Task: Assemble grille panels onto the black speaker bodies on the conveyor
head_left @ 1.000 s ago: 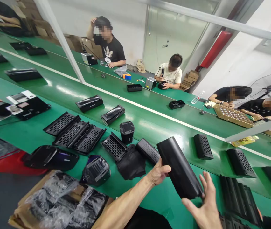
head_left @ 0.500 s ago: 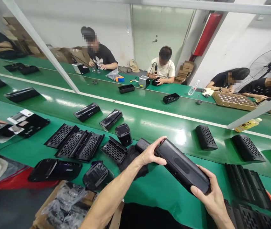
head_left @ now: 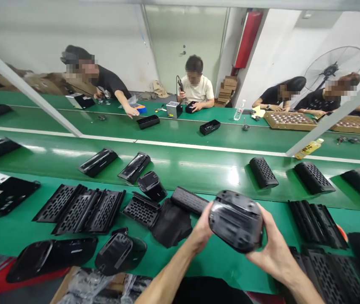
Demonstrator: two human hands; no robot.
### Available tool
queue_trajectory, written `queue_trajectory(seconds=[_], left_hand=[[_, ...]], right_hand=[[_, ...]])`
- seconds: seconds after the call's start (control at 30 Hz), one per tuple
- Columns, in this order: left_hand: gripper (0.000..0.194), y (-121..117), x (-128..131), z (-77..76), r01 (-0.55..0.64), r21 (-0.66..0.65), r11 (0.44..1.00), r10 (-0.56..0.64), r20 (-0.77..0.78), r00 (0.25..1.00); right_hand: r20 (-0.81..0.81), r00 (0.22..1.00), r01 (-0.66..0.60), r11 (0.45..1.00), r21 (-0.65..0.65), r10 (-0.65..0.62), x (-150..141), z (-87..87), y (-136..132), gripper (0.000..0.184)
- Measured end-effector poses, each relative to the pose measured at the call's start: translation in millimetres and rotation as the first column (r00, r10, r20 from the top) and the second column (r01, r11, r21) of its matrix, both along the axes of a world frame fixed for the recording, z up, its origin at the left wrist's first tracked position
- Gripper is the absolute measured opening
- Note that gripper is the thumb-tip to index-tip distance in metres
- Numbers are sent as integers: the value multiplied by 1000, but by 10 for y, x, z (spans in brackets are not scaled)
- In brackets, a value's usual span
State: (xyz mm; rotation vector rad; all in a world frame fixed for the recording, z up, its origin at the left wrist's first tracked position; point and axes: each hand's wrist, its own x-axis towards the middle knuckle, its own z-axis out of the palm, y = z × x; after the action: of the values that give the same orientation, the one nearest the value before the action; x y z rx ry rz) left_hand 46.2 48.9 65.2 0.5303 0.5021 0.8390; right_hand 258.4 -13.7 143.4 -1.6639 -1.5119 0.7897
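Between my two hands is a black plastic speaker-like housing [head_left: 236, 221], raised above the green table with its rounded, glossy end facing me. My left hand [head_left: 203, 228] grips its left side; the fingertips are hidden behind it. My right hand [head_left: 271, 242] wraps the right side, thumb under the near lower edge. Just left of my left hand lie a black cloth [head_left: 173, 223] and a long perforated black housing [head_left: 189, 200]. A perforated black panel [head_left: 142, 210] rests beside the cloth, and a black housing [head_left: 152, 185] with a rounded end stands behind it.
Several perforated panels [head_left: 86, 209] lie at left, and stacked black panels [head_left: 317, 223] at right. Black housings [head_left: 264, 172] sit on the green conveyor belt [head_left: 195, 169]. A carton with plastic-wrapped parts [head_left: 94, 287] is below. Co-workers sit across; one person's hand [head_left: 131, 110] reaches towards a black tray [head_left: 148, 121].
The housing has turned in my hands from lying lengthwise to showing its rounded end. My view has shifted right. Across the belt, a co-worker has stretched an arm towards a black tray.
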Motion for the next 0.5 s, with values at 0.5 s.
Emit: queue_trajectory(seconds=[0.5], left_hand=[[91,2,-476,64,-20,343,939,160,-386,908]], right_hand=[[-165,985,26,978,-205,-61,381,-349,-430,99]])
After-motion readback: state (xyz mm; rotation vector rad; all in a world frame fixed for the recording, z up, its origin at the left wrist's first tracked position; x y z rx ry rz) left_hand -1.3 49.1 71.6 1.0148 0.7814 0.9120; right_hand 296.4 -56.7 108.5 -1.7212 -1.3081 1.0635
